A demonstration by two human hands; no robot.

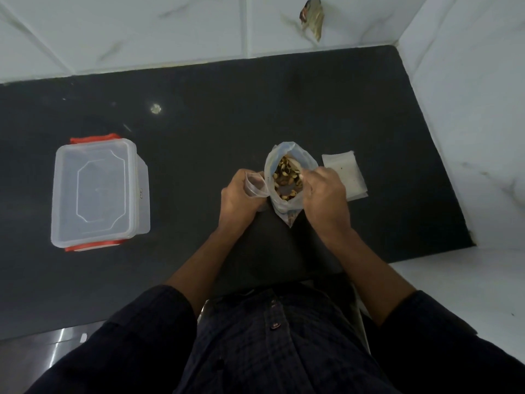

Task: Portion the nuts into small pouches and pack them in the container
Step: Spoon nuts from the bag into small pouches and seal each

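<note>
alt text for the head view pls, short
A person's left hand holds a small clear pouch open beside a clear bag of nuts, which the right hand reaches into; a lidded clear plastic container sits left.

- The right hand [326,191] covered its own fingertips at the mouth of the nut bag [287,180]; whether they pinched nuts could not be told.
- It hid the near corner of the stacked pouches [345,172].
- The left hand [241,197] masked the small pouch's [255,186] lower part.
</note>
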